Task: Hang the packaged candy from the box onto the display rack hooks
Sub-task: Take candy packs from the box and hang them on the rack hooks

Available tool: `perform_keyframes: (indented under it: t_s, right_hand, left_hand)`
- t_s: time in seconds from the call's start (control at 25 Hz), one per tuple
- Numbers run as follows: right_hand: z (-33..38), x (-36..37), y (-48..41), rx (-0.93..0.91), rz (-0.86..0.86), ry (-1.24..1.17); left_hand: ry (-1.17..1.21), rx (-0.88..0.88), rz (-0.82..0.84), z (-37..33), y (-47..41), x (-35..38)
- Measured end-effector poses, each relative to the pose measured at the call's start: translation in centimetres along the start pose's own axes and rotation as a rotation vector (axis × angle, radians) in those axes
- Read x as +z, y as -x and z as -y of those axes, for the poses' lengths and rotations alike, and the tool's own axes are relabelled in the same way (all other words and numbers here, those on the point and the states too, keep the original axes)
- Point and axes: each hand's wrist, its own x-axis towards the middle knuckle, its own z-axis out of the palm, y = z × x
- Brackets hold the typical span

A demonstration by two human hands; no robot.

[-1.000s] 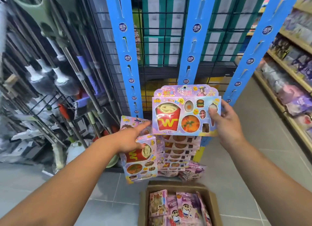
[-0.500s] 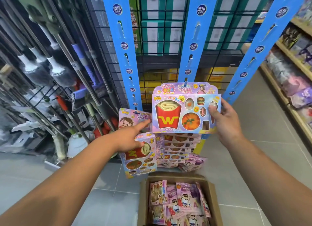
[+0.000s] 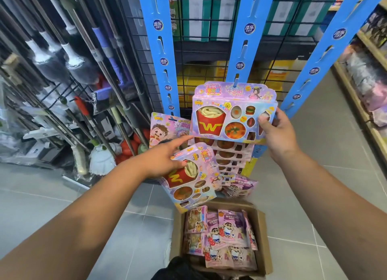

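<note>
Blue rack strips (image 3: 244, 49) behind; mid-frame, right hand (image 3: 278, 131) grips candy pack (image 3: 211, 124), seemingly seating it on a hook (image 3: 236, 82), release next; left hand (image 3: 163, 158) clasps spare pack (image 3: 188, 183).

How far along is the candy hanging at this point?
Done: a column of fries packs hangs on the middle strip. In hand: the right hand holds another pack at a hook above them; the left hand grips a second pack. Left: many pouches lie in the box.
</note>
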Motion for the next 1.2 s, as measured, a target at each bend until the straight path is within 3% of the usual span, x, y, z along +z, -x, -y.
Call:
perform_keyframes:
  t_s: [0.24,0.52,0.8,1.2]
  right_hand:
    - [2.1,-0.4,2.3,-0.051,-0.035,-0.004]
    - [5.7,-1.1,4.5,-0.144,-0.003,-0.023]
    - [8.8,-1.3,4.6,-0.211,-0.014,-0.062]
    - [10.0,-0.9,3.3,-0.209,-0.053,-0.115]
  left_hand:
    - [0.821,0.031,-0.156,-1.2,0.2,-0.6]
    - [1.21,0.18,-0.299,-4.6,-1.5,-1.6]
    - [1.236,0.247,-0.351,-8.1,-2.6,-3.2]
    - [1.067,0.229,-0.403,-10.0,-3.9,-4.8]
